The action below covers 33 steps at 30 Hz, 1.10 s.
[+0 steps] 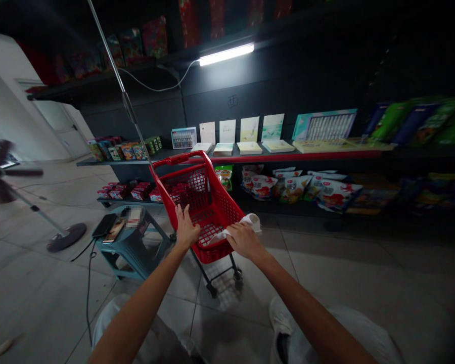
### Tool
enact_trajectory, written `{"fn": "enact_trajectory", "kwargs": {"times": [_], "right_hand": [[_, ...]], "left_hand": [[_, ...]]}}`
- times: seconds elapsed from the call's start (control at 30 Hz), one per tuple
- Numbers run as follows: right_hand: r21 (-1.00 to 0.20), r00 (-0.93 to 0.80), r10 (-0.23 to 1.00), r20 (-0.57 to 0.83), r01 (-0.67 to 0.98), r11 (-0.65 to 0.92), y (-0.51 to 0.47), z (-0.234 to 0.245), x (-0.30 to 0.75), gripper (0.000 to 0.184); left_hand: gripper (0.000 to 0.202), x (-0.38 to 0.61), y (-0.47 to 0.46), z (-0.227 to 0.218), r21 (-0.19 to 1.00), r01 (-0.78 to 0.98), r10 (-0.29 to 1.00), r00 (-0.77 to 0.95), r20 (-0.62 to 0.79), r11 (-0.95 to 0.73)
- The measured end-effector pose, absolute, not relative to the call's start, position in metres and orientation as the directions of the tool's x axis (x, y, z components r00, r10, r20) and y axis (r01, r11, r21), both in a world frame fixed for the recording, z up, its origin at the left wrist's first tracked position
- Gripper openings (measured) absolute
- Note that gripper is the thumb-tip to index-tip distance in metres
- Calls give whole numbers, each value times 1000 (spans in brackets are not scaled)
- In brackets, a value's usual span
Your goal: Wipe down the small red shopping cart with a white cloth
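A small red shopping cart (227, 199) with a plastic lattice basket stands on the tiled floor in front of me. My right hand (244, 238) is closed on a white cloth (252, 221), pressed on the basket's near right rim. One end of the cloth trails along the inner front edge of the basket. At the left side of the basket, my left hand (187, 227) has its fingers spread and holds nothing. Whether its fingertips touch the rim, I cannot tell.
A blue-grey stool (136, 253) left of the cart bears a phone and a black item. Behind stands a shelf (250, 157) with notebooks, boxes and snack bags (263, 187). A metal pole (125, 96) rises near the cart handle; a fan base (66, 237) and a cable (89, 288) lie left.
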State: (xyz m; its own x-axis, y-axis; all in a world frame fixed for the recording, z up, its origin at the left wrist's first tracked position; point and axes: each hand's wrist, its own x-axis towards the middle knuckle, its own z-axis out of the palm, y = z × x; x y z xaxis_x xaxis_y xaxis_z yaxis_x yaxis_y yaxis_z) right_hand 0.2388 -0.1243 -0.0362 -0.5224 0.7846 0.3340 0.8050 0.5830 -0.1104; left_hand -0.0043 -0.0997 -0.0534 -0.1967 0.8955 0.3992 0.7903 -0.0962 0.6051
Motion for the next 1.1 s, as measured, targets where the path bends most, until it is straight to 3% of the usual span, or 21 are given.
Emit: {"fn": "enact_trajectory", "kwargs": {"times": [0.27, 0.4, 0.47, 0.53, 0.63, 0.73, 0.83, 0.93, 1.1], "right_hand": [[-106, -556, 797, 234, 801, 589, -138, -32, 219, 31], [-202, -531, 828, 179, 804, 559, -145, -28, 209, 36], [-328, -495, 852, 171, 787, 522, -144, -24, 209, 41], [-537, -450, 877, 169, 704, 465, -138, -22, 214, 47], [-851, -351, 928, 122, 444, 280, -125, -23, 226, 48], [-986, -232, 972, -16, 164, 23, -113, -23, 236, 37], [-983, -215, 966, -144, -79, -164, -108, -18, 240, 28], [-935, -269, 945, -188, -244, -256, -108, -11, 243, 26], [-888, -290, 941, -173, -368, -277, -108, -5, 253, 29]], "left_hand": [[51, -40, -111, -64, 522, 822, 889, -45, 455, -226], [38, -63, -117, -65, 506, 811, 890, 38, 455, -294], [34, -70, -118, -63, 499, 807, 897, 81, 435, -315], [31, -74, -117, -61, 488, 808, 901, 116, 417, -329], [30, -75, -112, -56, 465, 810, 900, 166, 403, -357], [38, -75, -104, -51, 415, 811, 889, 256, 380, -412], [53, -75, -95, -47, 354, 812, 873, 353, 335, -464], [61, -73, -86, -43, 334, 803, 863, 405, 301, -493], [49, -61, -77, -42, 345, 799, 867, 414, 277, -492]]}}
